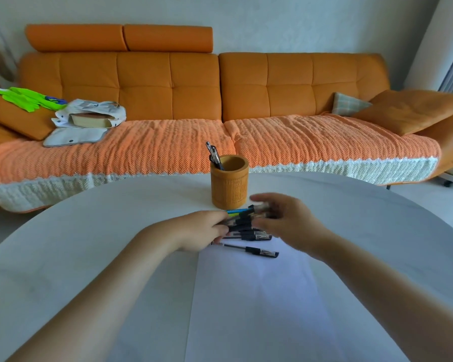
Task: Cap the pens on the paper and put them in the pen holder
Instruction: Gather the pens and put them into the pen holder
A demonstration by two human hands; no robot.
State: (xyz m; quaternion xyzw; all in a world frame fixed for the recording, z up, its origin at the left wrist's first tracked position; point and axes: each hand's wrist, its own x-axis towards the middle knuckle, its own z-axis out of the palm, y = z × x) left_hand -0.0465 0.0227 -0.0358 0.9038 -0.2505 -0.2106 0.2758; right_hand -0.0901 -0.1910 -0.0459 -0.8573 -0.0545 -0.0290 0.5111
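Just before the round tan wooden pen holder (229,182) (carved marks unreadable), black-capped clear pens (247,229) on white paper (246,296), bunched between left hand (204,230) and right hand (283,220), fingers curled on them.

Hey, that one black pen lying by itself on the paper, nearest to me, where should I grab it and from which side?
Pinch the black pen from above at its dark grip section, probably with the right hand. It lies flat on the paper, apart from the pile, with bare paper along its near side for fingertips.
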